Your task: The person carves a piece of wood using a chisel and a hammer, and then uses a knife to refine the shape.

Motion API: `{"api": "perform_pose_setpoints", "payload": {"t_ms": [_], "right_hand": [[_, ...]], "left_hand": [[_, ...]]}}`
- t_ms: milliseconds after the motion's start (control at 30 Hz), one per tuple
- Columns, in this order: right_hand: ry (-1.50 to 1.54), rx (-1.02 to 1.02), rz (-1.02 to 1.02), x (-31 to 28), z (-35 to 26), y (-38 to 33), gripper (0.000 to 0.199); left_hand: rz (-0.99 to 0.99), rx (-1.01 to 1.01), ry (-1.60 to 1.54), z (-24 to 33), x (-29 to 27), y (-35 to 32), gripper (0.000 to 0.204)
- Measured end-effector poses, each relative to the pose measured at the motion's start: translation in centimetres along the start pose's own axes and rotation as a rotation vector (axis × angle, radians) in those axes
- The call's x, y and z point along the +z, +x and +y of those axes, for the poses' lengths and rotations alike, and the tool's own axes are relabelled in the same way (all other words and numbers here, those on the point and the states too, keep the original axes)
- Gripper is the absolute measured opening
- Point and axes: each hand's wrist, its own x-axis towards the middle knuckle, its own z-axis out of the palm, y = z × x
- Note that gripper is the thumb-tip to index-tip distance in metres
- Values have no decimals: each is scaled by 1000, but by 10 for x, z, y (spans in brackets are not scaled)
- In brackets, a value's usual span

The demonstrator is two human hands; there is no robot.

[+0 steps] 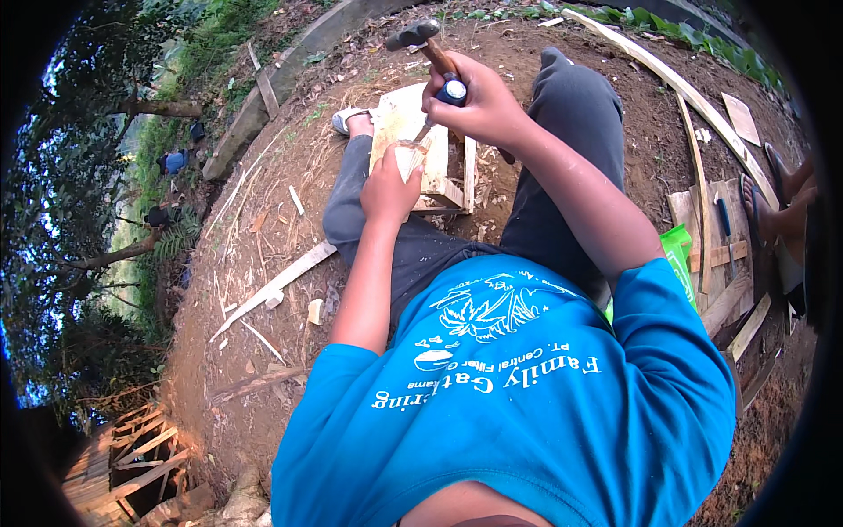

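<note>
My right hand (pixel 481 104) is closed around two tools at once. One is a hammer (pixel 413 35) with a dark metal head and a brown wooden handle, its head sticking out beyond the fingers. The other looks like a chisel (pixel 451 91) with a blue and black handle; its narrow blade slants down toward my left hand. A small pale piece of wood (pixel 410 161) is gripped in my left hand (pixel 389 189), close to the blade's tip. Whether blade and wood touch, I cannot tell. Beneath both hands, between my legs, stands a low wooden bench (pixel 395 110).
Wood strips (pixel 281 285) and offcuts lie on the brown soil to the left. A long plank (pixel 676 83) curves along the right. Beside another person's feet (pixel 762 211) are boards, a blue-handled tool (pixel 724 218) and a green bag (pixel 678 255). Wooden slats (pixel 132 465) stand lower left.
</note>
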Motion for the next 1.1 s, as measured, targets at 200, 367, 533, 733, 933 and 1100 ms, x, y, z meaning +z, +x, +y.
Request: {"api": "perform_pose_setpoints", "payload": {"t_ms": [200, 367, 533, 733, 933, 1100], "right_hand": [[-48, 2, -32, 3, -8, 3, 26], [-92, 11, -40, 4, -12, 7, 25], [-202, -58, -48, 1, -15, 11, 22], [-301, -134, -18, -3, -13, 20, 43], [-94, -89, 253, -22, -91, -6, 27], [-425, 151, -55, -30, -95, -37, 25]], "left_hand": [[44, 91, 7, -11, 7, 7, 67], [175, 333, -58, -16, -8, 23, 68], [-23, 503, -356, 39, -71, 46, 49], [-184, 383, -494, 40, -76, 60, 30], [-180, 431, -563, 29, -70, 69, 32], [-229, 431, -553, 29, -73, 72, 33]]}}
